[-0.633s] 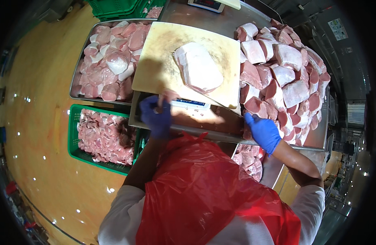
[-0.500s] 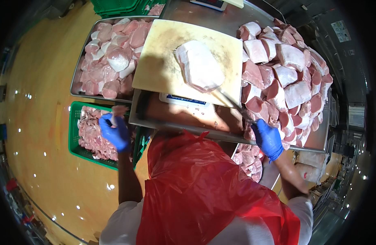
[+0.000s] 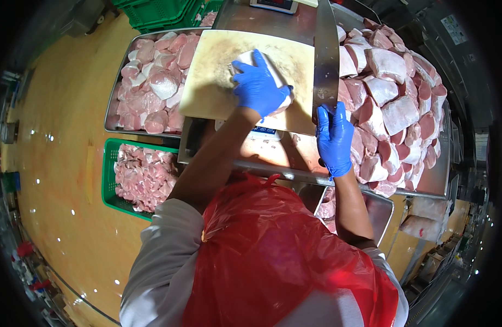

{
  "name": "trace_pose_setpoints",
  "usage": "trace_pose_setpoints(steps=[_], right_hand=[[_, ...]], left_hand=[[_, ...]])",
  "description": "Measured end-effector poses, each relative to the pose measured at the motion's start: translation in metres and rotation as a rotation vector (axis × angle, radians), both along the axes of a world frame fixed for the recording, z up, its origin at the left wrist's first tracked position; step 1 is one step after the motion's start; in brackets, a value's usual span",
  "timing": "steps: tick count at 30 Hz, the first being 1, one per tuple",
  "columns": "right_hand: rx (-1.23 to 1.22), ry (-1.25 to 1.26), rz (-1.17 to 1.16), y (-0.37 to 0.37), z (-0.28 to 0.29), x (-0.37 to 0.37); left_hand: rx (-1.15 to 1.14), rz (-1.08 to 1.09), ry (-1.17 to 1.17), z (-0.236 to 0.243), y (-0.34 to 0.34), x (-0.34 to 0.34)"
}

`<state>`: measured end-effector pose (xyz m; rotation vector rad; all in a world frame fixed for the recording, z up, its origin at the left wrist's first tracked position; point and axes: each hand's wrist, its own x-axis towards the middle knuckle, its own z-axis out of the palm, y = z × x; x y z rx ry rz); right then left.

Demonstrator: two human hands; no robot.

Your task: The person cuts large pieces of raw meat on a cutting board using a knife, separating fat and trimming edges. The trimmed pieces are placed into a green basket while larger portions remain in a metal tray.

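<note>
My left hand (image 3: 259, 90), in a blue glove, lies with fingers spread on top of a piece of pork (image 3: 245, 56). Much of that meat is hidden under the hand. It rests on a stained cream cutting board (image 3: 207, 87). In my right hand (image 3: 335, 139), also blue-gloved, is the handle of a wide-bladed knife (image 3: 326, 60). The blade points away from me, broad side up, along the board's right edge and apart from the meat under my left hand.
Right of the board, large pork chunks (image 3: 390, 111) are heaped on a metal table. A tray of trimmed pieces (image 3: 152, 87) stands on the left. Below it is a green basket (image 3: 110, 180) of small scraps. A scale (image 3: 264, 131) shows partly under the board's near edge.
My left hand has come from above the scrap basket, where it held a bit of meat, onto the pork on the board. The knife has swung up and right, its blade now pointing away.
</note>
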<state>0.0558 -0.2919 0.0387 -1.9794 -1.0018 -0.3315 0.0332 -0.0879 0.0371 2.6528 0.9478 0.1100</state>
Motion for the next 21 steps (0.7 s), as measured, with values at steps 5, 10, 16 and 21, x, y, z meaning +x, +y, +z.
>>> trace_pose_setpoints(steps=[5,10,16,21], right_hand=[[-0.121,0.072,-0.024,-0.017,0.003,-0.008],[-0.203,0.039,-0.007,-0.047,-0.031,-0.019],[-0.383,0.244,0.061,-0.042,-0.034,-0.038],[-0.510,0.070,0.165,0.013,-0.025,-0.008]], left_hand=[[-0.115,-0.571,0.031,-0.008,0.049,0.014],[-0.028,-0.935,-0.440,-0.025,0.096,-0.003],[-0.401,0.139,-0.894,-0.064,0.003,-0.068],[-0.658,0.315,-1.067,-0.085,-0.022,-0.074]])
